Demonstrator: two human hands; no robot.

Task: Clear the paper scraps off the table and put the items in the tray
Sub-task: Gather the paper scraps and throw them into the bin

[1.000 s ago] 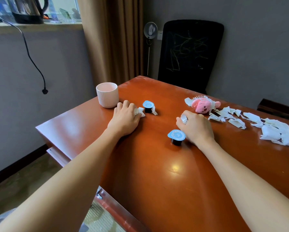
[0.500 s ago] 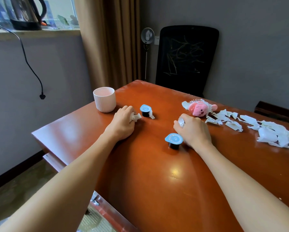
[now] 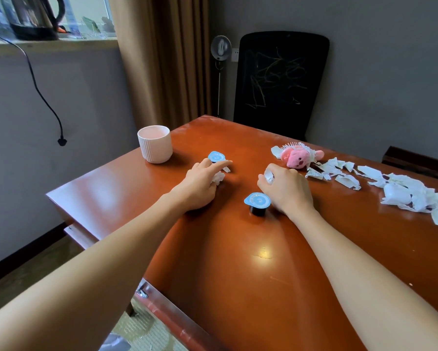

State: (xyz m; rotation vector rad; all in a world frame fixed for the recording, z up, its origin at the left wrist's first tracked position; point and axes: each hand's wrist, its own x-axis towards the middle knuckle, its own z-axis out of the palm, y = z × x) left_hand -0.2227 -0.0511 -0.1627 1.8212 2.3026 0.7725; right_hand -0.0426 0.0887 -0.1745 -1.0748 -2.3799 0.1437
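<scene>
My left hand (image 3: pixel 200 182) rests on the red-brown table (image 3: pixel 238 262) and holds crumpled white paper scraps (image 3: pixel 217 178) under its palm, forefinger stretched toward a small scrap (image 3: pixel 226 169) beside a blue-lidded black capsule (image 3: pixel 216 156). My right hand (image 3: pixel 287 190) grips a wad of white paper (image 3: pixel 268 175) in curled fingers. A second blue-lidded capsule (image 3: pixel 257 203) stands just left of that hand. Torn white scraps (image 3: pixel 344 177) trail to the right into a larger heap (image 3: pixel 413 196). A pink plush toy (image 3: pixel 297 158) lies on a white hairbrush. No tray is in view.
A white ribbed cup (image 3: pixel 155 143) stands near the table's left edge. A black office chair (image 3: pixel 280 82) is behind the far edge, with a small fan (image 3: pixel 220 50) beside it. A kettle (image 3: pixel 34 17) sits on the windowsill, its cord hanging down the wall.
My left forefinger has stretched out toward the scrap by the far capsule while the hand keeps its paper. My right hand has stayed by the near capsule with its wad.
</scene>
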